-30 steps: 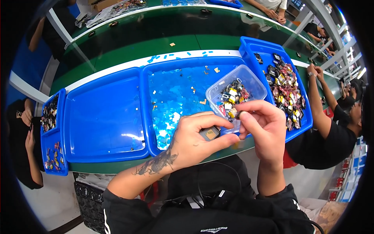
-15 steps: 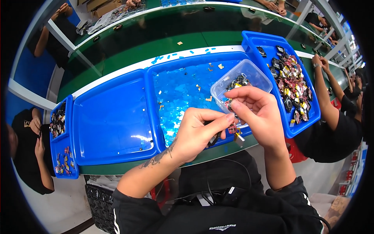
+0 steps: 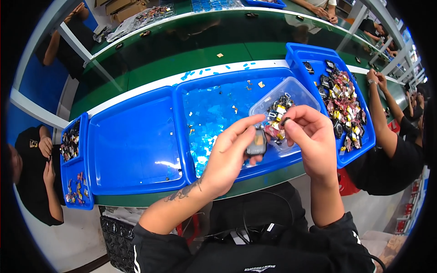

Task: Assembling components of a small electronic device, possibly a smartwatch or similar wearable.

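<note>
My left hand (image 3: 230,157) is closed around a small dark, rounded-square case (image 3: 258,142) that looks like a watch body, its face turned up. In my right hand (image 3: 313,139), thumb and forefinger pinch a tiny black piece (image 3: 285,122) whose kind I cannot make out. Just beyond both hands, a clear plastic box (image 3: 304,90) stands in the blue tray (image 3: 218,73) and holds small electronic parts, some pink, yellow and silver. Part of the box is hidden behind my right fingers.
To the right, another blue tray (image 3: 369,152) is heaped with watch bodies and wired parts. A smooth blue tray (image 3: 132,145) lies left, beside a smaller parts tray (image 3: 85,159). Blue film scraps dot the white ledge (image 3: 182,81). Co-workers sit on both sides and across the green bench.
My hands have moved apart. The pink and silver part that hung below my fingers is no longer there, and the dark case now shows in my left hand. The whole view has shifted slightly.
</note>
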### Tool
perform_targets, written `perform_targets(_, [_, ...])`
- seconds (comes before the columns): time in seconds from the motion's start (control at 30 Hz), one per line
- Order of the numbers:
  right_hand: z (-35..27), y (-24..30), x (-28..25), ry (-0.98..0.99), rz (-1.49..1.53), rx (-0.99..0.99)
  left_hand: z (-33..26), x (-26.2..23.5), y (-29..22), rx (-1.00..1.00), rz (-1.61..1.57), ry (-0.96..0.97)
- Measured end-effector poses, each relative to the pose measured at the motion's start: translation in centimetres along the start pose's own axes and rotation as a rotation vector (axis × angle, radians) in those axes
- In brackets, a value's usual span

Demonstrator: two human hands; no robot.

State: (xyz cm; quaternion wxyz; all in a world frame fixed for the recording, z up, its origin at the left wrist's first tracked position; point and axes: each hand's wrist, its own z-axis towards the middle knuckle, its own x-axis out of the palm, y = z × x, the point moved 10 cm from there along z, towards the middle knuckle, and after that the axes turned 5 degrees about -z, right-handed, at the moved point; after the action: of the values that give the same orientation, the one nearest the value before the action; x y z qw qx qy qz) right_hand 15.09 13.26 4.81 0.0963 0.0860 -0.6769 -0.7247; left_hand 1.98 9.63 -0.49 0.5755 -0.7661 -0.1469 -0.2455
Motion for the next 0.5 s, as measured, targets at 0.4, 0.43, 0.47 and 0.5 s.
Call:
perform_targets(0.4, [-2.5,1.3,0.8,-0.001,-0.269,-0.158,0.4,0.1,-1.0,0.219,0.039,0.121])
perform_targets(0.43, [-2.3,1.4,1.0,-0.002,-0.269,-0.161,0.3,0.2,-1.0,0.221,0.04,0.123])
perform_targets(0.47, [-2.2,2.1,1.2,-0.031,-0.37,-0.227,0.2,0.5,-1.0,0.222,0.015,0.149])
perform_targets(0.5, [-2.3,2.8,1.4,-0.061,-0.471,-0.293,0.1,0.8,-1.0,0.223,-0.011,0.175])
